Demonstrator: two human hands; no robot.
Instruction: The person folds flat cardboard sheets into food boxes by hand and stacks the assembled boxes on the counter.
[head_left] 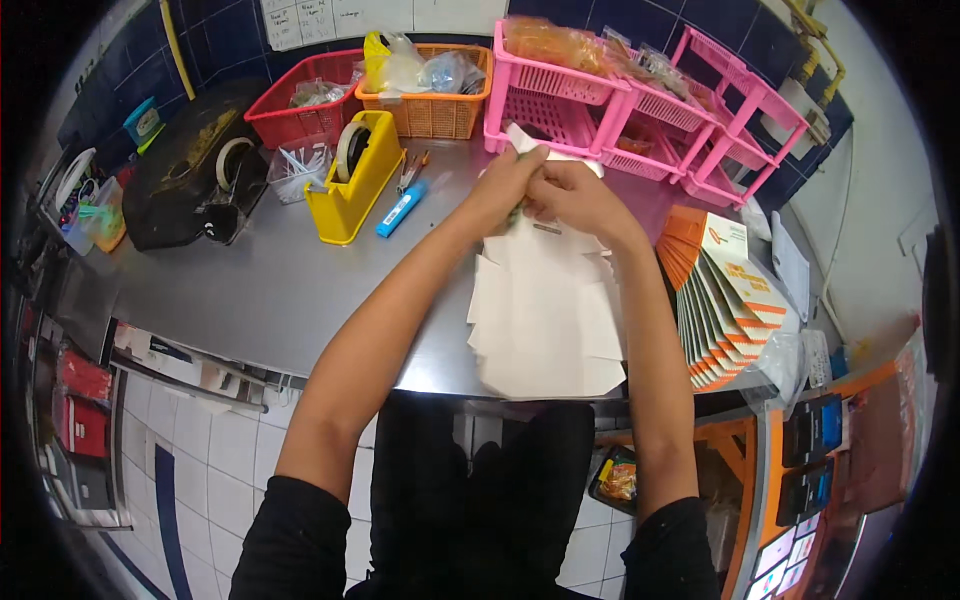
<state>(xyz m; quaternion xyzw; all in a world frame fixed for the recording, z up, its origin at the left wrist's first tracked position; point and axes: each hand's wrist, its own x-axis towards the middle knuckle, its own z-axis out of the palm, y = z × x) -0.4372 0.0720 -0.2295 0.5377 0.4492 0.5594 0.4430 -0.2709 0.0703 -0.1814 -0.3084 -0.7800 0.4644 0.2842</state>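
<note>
A stack of white flat card box blanks (pixel 545 310) with notched sides lies on the steel table in front of me, its near end at the table's edge. At the far end, my left hand (pixel 508 187) is closed on a white card flap that sticks up beyond its fingers. My right hand (pixel 580 203) is closed right beside it, its curled fingers against the same card. Something small and green shows below my left hand, mostly hidden. A fanned pile of orange-and-white printed card boxes (pixel 725 300), folded flat, lies right of my right forearm.
Left on the steel table (pixel 250 290) stand a yellow tape dispenser (pixel 355 185), a blue marker (pixel 402 208), pliers (pixel 411 172) and a black dispenser (pixel 225 190). Behind are a red basket (pixel 300 95), an orange basket (pixel 425 115) and pink racks (pixel 600 100) holding packets.
</note>
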